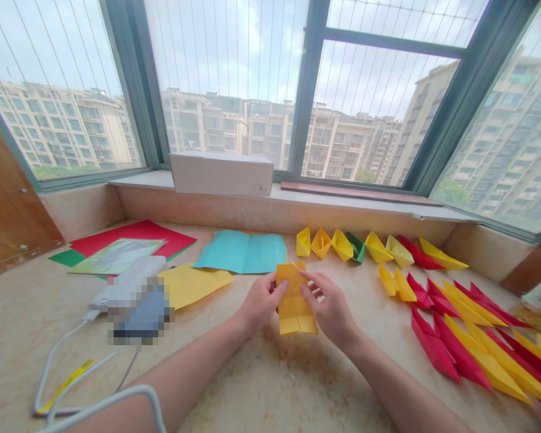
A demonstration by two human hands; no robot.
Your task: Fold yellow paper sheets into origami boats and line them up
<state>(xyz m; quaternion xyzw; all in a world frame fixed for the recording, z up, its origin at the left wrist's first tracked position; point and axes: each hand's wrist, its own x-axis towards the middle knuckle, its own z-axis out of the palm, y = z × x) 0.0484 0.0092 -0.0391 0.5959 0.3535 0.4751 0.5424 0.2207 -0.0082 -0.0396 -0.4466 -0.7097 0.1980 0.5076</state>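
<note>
Two hands are seen closed on one folded yellow-orange sheet (296, 307), which is held between them near the middle of the bench (256, 385). Its left edge is pinched by the left hand (260, 300), with the thumb laid on the paper; its right edge is gripped by the right hand (331, 307), with the thumb pressed on the face and the fingers bent at the upper corner. Creases are shown across the sheet.

Just beyond the hands, a light-blue sheet (243, 251) with a crease down its middle is spread. To its left and nearer, a yellow sheet (196, 287) is laid flat. Farther left, red paper (135, 231) and green paper (67, 258) are partly covered by a pale green packet (117, 255). A white device (128, 279), into which a white cable (49, 355) is plugged, is placed nearer, beside an object blurred out by pixelation (144, 316).

On the right, a far row of folded paper boats (342, 245) in yellow, orange, green and red is lined up. Nearer, red and yellow double-hulled paper shapes (448, 349) are set in slanting rows.

Behind the bench, a long white box (220, 174) is stood on the sill (279, 193), below the windows (234, 72); apartment buildings are seen outside.
</note>
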